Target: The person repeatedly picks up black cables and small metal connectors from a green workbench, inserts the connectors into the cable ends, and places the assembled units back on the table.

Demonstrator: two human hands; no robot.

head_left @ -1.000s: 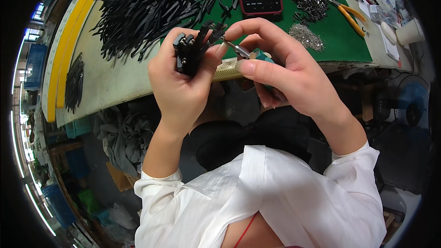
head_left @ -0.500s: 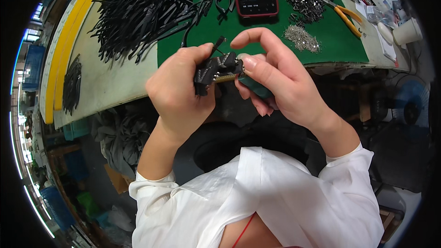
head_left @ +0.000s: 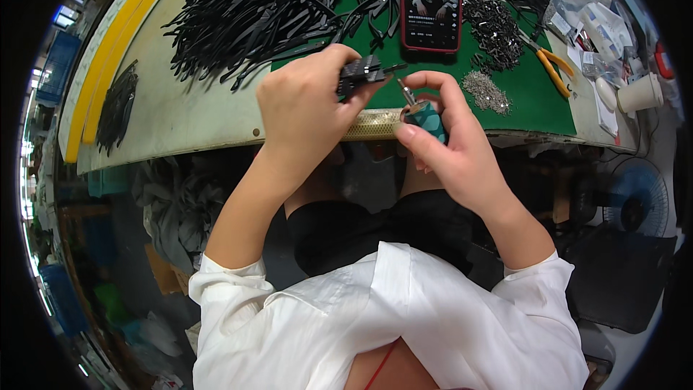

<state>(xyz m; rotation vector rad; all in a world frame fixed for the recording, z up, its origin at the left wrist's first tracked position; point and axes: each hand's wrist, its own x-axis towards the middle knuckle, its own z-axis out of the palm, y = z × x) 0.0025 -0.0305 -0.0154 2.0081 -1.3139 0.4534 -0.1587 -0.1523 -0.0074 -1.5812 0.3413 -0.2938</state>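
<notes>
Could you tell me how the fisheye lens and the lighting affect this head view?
Head view: table edge bows, a black rim frames the corners; even light on the green mat; left hand and right hand sharp; under the table dark.

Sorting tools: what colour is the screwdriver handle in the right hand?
Teal-green screwdriver handle, seen in the head view.

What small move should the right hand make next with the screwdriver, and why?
Probably bring the screwdriver tip up to the black part. The right hand holds the tool just below and apart from the part, which the left hand pinches above the table edge.
</notes>
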